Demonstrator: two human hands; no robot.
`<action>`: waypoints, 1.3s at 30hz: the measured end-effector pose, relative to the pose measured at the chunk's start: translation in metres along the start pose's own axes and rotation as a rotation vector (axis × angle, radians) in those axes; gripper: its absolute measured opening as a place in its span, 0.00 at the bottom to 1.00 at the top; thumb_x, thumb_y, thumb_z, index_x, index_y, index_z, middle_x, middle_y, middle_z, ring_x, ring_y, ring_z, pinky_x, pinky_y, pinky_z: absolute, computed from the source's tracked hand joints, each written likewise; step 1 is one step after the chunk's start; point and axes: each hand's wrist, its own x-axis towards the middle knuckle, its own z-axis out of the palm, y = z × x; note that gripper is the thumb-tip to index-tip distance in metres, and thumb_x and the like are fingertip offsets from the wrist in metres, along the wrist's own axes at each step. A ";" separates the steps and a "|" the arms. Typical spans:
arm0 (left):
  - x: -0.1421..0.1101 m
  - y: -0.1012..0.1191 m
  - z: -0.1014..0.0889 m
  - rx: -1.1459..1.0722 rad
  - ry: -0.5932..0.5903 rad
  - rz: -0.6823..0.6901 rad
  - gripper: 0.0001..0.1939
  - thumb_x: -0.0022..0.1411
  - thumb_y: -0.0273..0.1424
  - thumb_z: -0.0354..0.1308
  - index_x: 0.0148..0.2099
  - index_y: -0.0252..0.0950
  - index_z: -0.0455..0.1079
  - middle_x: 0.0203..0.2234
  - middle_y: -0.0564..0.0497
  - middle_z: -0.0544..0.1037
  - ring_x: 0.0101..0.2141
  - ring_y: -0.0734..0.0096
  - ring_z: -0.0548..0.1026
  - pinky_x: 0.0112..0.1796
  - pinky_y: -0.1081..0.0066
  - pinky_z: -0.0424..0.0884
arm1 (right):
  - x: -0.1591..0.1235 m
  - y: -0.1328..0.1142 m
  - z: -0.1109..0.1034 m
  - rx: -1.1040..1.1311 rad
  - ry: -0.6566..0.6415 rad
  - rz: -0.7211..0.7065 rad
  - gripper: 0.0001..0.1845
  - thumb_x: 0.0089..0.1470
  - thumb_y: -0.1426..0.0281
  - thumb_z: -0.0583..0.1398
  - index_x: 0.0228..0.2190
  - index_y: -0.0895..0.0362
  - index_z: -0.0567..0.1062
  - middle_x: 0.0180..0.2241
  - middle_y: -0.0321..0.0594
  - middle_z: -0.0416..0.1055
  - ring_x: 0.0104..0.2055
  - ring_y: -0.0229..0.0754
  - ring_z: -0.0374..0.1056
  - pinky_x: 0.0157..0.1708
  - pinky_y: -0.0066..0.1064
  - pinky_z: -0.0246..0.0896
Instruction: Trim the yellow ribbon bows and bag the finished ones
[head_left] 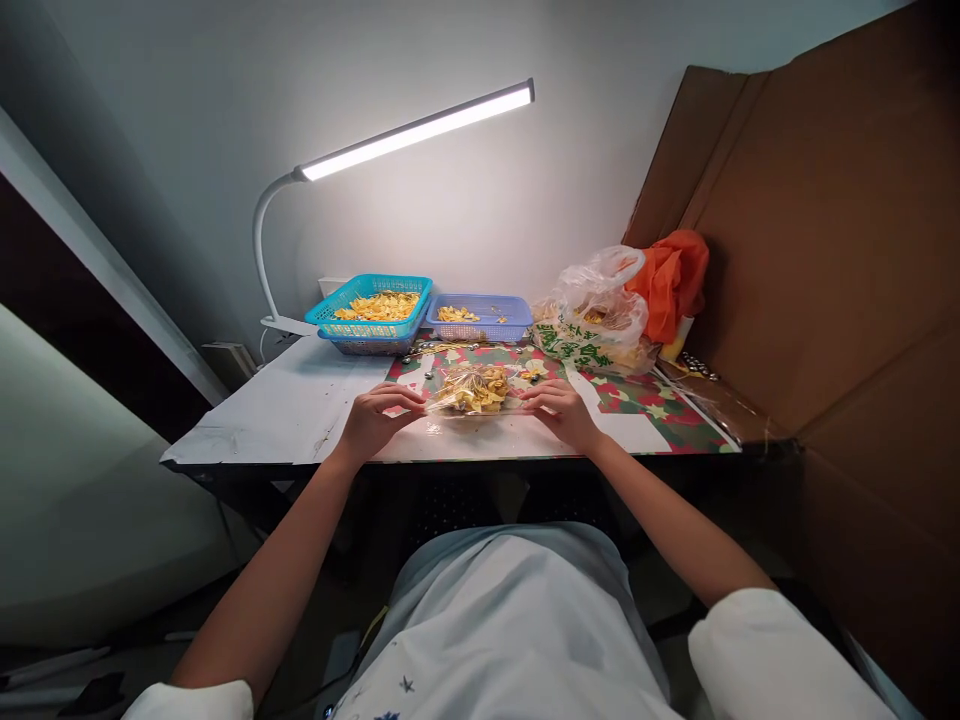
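Observation:
A clear plastic bag [474, 390] filled with small golden-yellow pieces lies near the table's front edge. My left hand [380, 418] pinches its left edge between thumb and fingers. At the opposite edge, my right hand [564, 411] grips the plastic in the same way. Between the two hands the bag is stretched out sideways. What exactly the golden pieces are is too small to make out. Just behind the bag, small shiny bits and a few golden pieces are scattered over a camouflage-patterned sheet [630, 393].
Behind stand a teal basket [319, 318] and a blue-purple basket [517, 318], both holding golden pieces. A white plastic carrier bag [592, 325] and orange cloth [671, 285] sit at right, beside a tall cardboard panel [832, 230]. A lit lamp [420, 130] arches over the table [255, 410].

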 end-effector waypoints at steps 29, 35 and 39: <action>0.054 0.006 0.013 -0.283 0.141 -0.263 0.15 0.51 0.46 0.68 0.33 0.40 0.81 0.34 0.46 0.84 0.38 0.57 0.81 0.44 0.57 0.75 | 0.055 0.021 -0.002 0.470 0.161 0.489 0.17 0.49 0.51 0.65 0.26 0.52 0.79 0.35 0.41 0.80 0.42 0.48 0.75 0.45 0.42 0.69; 0.143 0.001 -0.001 -0.458 0.232 -0.593 0.30 0.35 0.52 0.73 0.34 0.33 0.79 0.35 0.42 0.83 0.43 0.54 0.79 0.41 0.63 0.73 | 0.134 0.053 -0.022 0.642 0.192 0.863 0.14 0.41 0.59 0.71 0.25 0.56 0.79 0.34 0.40 0.81 0.44 0.46 0.74 0.47 0.38 0.65; 0.164 0.008 -0.004 -0.467 0.197 -0.586 0.29 0.35 0.52 0.73 0.34 0.34 0.78 0.38 0.41 0.83 0.45 0.54 0.79 0.42 0.64 0.71 | 0.150 0.052 -0.028 0.675 0.217 0.929 0.09 0.45 0.65 0.68 0.26 0.57 0.78 0.36 0.40 0.81 0.44 0.43 0.74 0.48 0.38 0.63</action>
